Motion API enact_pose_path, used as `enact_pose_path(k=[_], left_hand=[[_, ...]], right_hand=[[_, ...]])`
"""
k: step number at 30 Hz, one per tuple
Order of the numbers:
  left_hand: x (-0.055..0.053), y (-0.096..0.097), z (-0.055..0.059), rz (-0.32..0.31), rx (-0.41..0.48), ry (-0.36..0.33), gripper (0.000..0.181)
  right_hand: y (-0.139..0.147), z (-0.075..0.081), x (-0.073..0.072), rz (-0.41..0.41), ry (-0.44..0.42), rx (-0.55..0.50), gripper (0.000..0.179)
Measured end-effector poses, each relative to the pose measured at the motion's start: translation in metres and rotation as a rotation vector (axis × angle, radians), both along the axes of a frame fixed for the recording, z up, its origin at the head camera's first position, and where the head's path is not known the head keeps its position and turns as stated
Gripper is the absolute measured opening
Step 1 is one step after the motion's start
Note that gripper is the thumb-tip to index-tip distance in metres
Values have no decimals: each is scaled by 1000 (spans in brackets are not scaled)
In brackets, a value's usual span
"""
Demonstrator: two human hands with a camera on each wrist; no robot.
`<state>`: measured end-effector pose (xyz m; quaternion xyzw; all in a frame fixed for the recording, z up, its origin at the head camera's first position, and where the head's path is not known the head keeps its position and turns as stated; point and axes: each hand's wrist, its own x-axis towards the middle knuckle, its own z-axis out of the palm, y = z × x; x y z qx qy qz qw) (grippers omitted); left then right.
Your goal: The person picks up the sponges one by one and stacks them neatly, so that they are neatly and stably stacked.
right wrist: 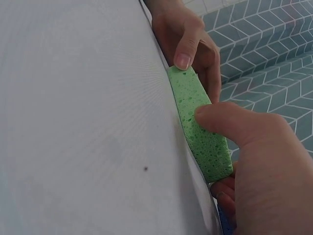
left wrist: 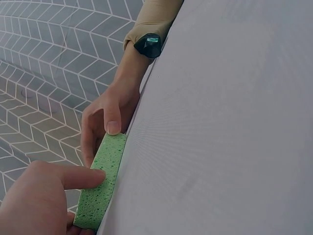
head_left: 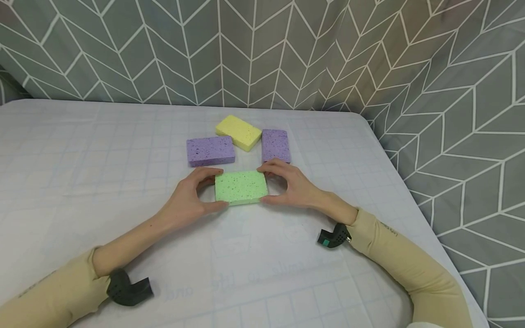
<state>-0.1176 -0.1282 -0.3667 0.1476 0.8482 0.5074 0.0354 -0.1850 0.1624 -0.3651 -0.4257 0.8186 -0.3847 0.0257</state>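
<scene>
Big gray cloth point(head_left: 164, 54) with white lines behind white table point(head_left: 82, 182). Tan sleeves point(head_left: 404, 257) on both arms. Left hand point(head_left: 192, 193) and right hand point(head_left: 293, 186) apart, pinching opposite ends of green sponge point(head_left: 241, 186), thumbs on near side. Green sponge between hands, near table's middle. Just past it: left purple sponge point(head_left: 210, 151), yellow sponge point(head_left: 239, 131) farthest back, right purple sponge point(head_left: 275, 144).

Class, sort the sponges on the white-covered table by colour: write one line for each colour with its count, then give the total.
Purple sponges: 2
Yellow sponge: 1
Green sponge: 1
Total: 4
</scene>
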Motion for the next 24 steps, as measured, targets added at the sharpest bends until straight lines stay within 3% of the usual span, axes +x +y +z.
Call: enact_pose_path(k=[12, 24], left_hand=[[0, 0, 1, 4, -5, -8, 72], [0, 0, 1, 1, -13, -11, 73]], right_hand=[[0, -1, -1, 4, -4, -18, 62], [-1, 0, 0, -7, -40, -39, 48]])
